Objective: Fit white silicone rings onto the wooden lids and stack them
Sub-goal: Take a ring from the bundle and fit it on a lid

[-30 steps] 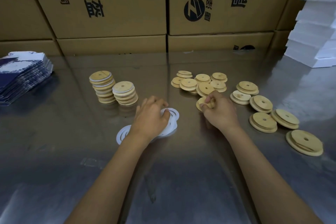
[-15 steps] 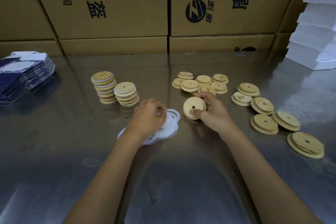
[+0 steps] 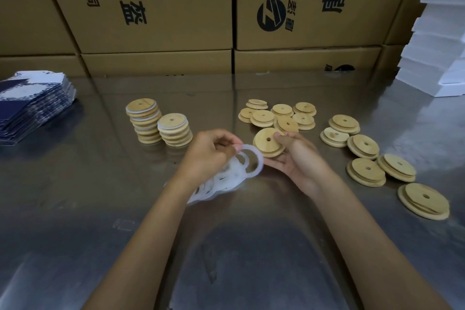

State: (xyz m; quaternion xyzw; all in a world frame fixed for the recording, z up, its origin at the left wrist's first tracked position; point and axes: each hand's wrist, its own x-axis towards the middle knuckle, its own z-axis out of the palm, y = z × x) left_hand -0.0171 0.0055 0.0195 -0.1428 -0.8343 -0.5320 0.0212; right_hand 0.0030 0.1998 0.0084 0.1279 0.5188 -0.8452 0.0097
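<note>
Brown printed cardboard boxes (image 3: 161, 5) wall the far edge of the shiny steel table (image 3: 75, 209). Left of both grips stand two stacks of ringed round wooden lids (image 3: 157, 121). The right hand (image 3: 294, 156) holds a bare round wooden lid (image 3: 268, 142) tilted; just beside it, the left hand (image 3: 208, 156) pinches a white silicone ring (image 3: 251, 161) above the ring pile.

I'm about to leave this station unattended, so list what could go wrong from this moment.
1. The left hand pinches one white ring straight off the loose ring pile; a second ring may cling and come along.
2. The right hand holds the wooden lid tilted by its edge; it could slip while the ring is stretched on.
3. The taller finished stack leans slightly; adding lids may topple it.
</note>
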